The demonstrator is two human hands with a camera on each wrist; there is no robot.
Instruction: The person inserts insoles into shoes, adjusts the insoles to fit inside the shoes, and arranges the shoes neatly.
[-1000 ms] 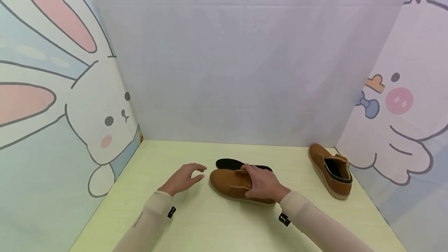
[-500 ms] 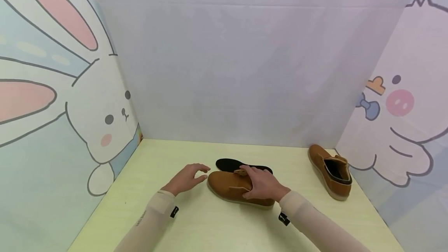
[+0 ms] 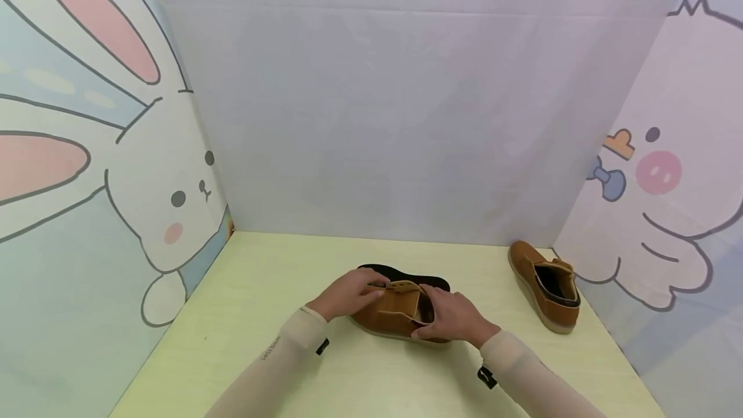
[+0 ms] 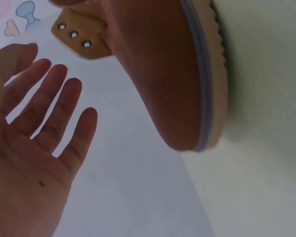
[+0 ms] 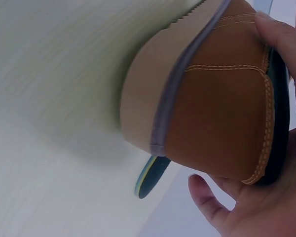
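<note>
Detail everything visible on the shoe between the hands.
Brown, leather-look shoe with pale stitching, pale sole, grey band and flap with three empty eyelets. It stands upright on the table, toe toward the person's left, nearer than the dark insole. The right hand grips its collar; whether the left hand touches it is unclear.

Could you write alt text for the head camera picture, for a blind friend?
A right hand grips a brown shoe at its opening, a left hand by its front. A black insole lies behind it; another shoe stands farther right.
</note>
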